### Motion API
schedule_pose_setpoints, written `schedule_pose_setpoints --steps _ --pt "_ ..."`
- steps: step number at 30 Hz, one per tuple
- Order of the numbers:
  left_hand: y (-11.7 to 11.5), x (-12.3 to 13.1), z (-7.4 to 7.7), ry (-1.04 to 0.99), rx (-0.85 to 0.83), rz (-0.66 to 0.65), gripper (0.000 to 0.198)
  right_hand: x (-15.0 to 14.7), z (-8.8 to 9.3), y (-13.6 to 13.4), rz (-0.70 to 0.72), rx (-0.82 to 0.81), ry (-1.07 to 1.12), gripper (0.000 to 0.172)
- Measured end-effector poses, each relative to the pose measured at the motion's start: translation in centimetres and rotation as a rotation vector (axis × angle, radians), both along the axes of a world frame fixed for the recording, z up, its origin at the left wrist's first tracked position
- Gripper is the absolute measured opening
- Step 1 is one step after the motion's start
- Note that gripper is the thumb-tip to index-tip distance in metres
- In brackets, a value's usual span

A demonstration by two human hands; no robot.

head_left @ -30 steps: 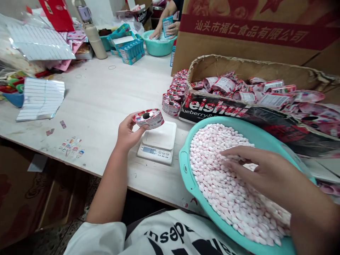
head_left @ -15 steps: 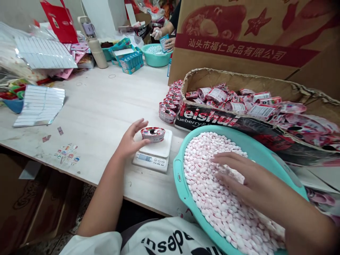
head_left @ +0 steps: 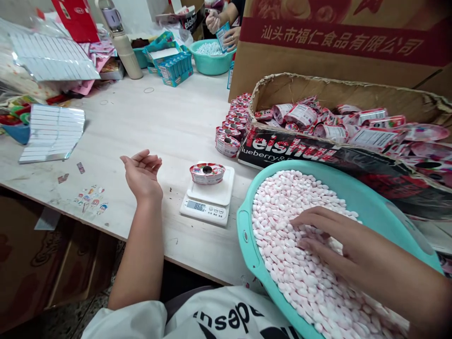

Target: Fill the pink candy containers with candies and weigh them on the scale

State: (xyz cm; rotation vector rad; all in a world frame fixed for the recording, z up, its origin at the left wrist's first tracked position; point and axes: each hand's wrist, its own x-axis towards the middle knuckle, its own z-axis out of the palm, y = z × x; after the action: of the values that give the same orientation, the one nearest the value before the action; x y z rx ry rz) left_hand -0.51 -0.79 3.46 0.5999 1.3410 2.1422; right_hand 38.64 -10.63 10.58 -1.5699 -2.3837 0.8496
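Observation:
A small red-and-white oval container (head_left: pixel 208 178) with a dark hole in its top stands upright on a white digital scale (head_left: pixel 219 217), whose display shows digits. My left hand (head_left: pixel 144 178) is held left of the scale, palm turned up, fingers loosely curved and apart, with nothing in it. Over on the right, a turquoise basin (head_left: pixel 246 238) holds a heap of small white-and-pink candies (head_left: pixel 273 214). My right hand (head_left: pixel 335 238) rests with its fingertips on these candies, thumb apart from the fingers; its palm side is hidden.
A cut-down carton (head_left: pixel 259 149) of similar containers lies behind the basin, with a row of containers (head_left: pixel 228 144) beside it. A large cardboard box (head_left: pixel 318 70) stands behind. At the back, another person's hands (head_left: pixel 231 37) work over a second basin (head_left: pixel 212 66). Label sheets (head_left: pixel 52 134) lie left.
My left hand has moved left, away from the container, and turned palm up. The scale's reading differs. My right hand stays at the candies. The view has shifted slightly.

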Motion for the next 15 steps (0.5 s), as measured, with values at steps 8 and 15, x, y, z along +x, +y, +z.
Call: schedule_pose_setpoints --steps 8,15 --pt "-0.53 0.63 0.43 0.074 0.004 -0.042 0.066 -0.29 -0.28 0.32 -0.012 -0.12 -0.007 0.038" --pt "-0.94 0.99 0.61 0.127 0.03 -0.068 0.051 0.49 -0.88 -0.09 -0.008 -0.12 0.001 0.037"
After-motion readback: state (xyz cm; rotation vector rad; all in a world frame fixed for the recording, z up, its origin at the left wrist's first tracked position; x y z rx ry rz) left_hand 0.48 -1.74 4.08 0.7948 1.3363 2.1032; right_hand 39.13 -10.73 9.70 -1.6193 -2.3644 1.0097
